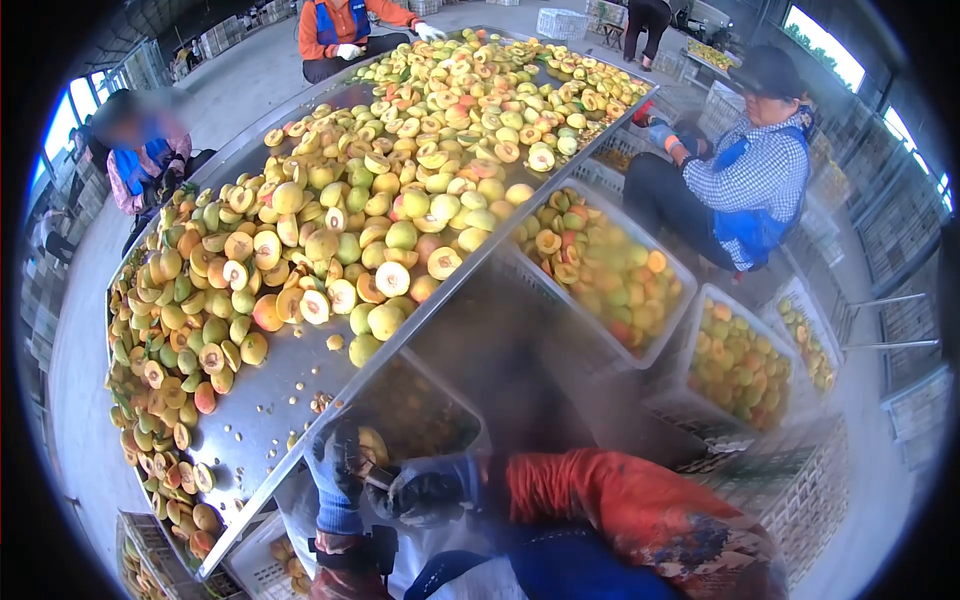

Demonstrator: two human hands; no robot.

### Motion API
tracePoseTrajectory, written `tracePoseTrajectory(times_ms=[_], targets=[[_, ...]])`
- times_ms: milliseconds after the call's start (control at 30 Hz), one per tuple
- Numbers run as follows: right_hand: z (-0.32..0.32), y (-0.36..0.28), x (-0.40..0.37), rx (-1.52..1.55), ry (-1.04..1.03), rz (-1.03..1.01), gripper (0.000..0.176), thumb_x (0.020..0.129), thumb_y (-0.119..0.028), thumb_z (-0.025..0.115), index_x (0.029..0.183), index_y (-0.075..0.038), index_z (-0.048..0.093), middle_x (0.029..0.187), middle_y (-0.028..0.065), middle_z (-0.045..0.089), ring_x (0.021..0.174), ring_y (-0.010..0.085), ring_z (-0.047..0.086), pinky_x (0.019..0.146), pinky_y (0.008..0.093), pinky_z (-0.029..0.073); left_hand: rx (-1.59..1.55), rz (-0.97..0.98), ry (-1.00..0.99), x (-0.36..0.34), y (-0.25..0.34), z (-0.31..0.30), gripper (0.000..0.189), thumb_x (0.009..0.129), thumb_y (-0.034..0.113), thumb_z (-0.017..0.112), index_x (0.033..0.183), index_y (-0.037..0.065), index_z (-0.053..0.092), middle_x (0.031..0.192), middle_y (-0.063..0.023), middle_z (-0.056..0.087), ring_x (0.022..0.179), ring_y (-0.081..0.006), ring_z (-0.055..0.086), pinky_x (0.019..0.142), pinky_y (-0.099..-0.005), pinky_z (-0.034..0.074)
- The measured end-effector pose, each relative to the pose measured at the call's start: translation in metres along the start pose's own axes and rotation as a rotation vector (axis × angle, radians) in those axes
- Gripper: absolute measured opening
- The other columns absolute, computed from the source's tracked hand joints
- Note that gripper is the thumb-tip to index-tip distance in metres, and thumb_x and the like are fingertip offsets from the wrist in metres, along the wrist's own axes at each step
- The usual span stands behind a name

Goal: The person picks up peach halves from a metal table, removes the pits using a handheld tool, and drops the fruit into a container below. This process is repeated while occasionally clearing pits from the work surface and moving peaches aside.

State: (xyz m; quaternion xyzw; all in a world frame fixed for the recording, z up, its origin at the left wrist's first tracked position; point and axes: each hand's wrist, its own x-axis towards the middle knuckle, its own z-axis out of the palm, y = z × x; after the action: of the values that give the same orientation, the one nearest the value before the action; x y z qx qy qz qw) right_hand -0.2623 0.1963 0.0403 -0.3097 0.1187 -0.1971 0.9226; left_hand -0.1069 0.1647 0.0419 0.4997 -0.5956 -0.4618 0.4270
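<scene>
Both my hands wear blue and dark gloves and are close together below the metal table's near edge. My left hand [340,475] is closed round a peach half [372,447]. Beside it, my right hand [428,490] has its fingers closed at the peach; a small dark thing between the hands is too unclear to name. Just beyond, the metal table [285,385] bears a large heap of halved and whole peaches [400,190], some cut faces showing pits. Small pits and scraps lie on its bare metal near the edge.
Crates of peaches [655,350] [690,380] stand right of the table, with another crate [430,385] under its near edge. A person in a checked shirt [750,185] sits at the right; others sit at the far side [345,25] and left [145,165].
</scene>
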Motion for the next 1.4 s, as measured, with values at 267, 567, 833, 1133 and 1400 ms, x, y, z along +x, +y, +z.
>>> tracePoseTrajectory(times_ms=[267, 567, 833, 1133, 1400], targets=[[-0.024, -0.01, 0.012, -0.034, -0.04, -0.203, 0.018, 0.072, -0.016, 0.063, 0.079, -0.001, 0.055, 0.052, 0.0008, 0.048, 0.037, 0.0105, 0.046, 0.033, 0.0221, 0.038, -0.041, 0.096, 0.512, -0.039, -0.05, -0.079, 0.039, 0.087, 0.024, 0.047, 0.118, 0.0, 0.045, 0.097, -0.0093, 0.055, 0.085, -0.0164, 0.055, 0.068, -0.0242, 0.047], [-0.115, 0.042, 0.01, -1.868, 0.543, -0.246, 0.022, 0.076, -0.026, 0.054, 0.083, -0.005, 0.053, 0.058, 0.0141, 0.056, 0.052, 0.0315, 0.056, 0.053, 0.0454, 0.044, 0.937, -0.293, 0.501, -0.183, -0.052, -0.22, 0.038, 0.077, 0.008, 0.057, 0.113, -0.003, 0.053, 0.107, -0.0169, 0.057, 0.1, -0.0255, 0.054, 0.087, -0.0339, 0.041], [-0.082, -0.127, 0.069, -1.696, 0.809, -0.23, 0.024, 0.077, -0.031, 0.062, 0.09, -0.011, 0.059, 0.078, 0.0127, 0.062, 0.073, 0.0319, 0.06, 0.065, 0.0394, 0.048, 0.968, 0.042, 0.454, 0.044, -0.015, -0.218, 0.049, 0.075, 0.017, 0.063, 0.12, 0.004, 0.05, 0.118, -0.0208, 0.051, 0.105, -0.0343, 0.052, 0.09, -0.0388, 0.04], [-0.153, -0.265, 0.243, -2.08, 0.801, -0.686, 0.018, 0.077, -0.029, 0.059, 0.083, -0.011, 0.056, 0.074, 0.0116, 0.056, 0.069, 0.0294, 0.057, 0.06, 0.0415, 0.046, 1.002, 0.026, 0.437, 0.256, -0.07, -0.216, 0.068, 0.073, 0.04, 0.062, 0.127, 0.006, 0.041, 0.114, -0.0212, 0.047, 0.104, -0.0381, 0.046, 0.086, -0.0445, 0.039], [-0.19, -0.288, 0.358, -1.701, 0.625, -0.545, 0.042, 0.075, -0.047, 0.059, 0.098, -0.012, 0.063, 0.091, 0.0126, 0.061, 0.087, 0.0292, 0.057, 0.079, 0.0383, 0.045, 1.211, 0.075, 0.297, 0.246, -0.1, -0.217, 0.062, 0.072, 0.026, 0.064, 0.128, 0.015, 0.043, 0.107, -0.0168, 0.05, 0.094, -0.0368, 0.048, 0.081, -0.0431, 0.041]])
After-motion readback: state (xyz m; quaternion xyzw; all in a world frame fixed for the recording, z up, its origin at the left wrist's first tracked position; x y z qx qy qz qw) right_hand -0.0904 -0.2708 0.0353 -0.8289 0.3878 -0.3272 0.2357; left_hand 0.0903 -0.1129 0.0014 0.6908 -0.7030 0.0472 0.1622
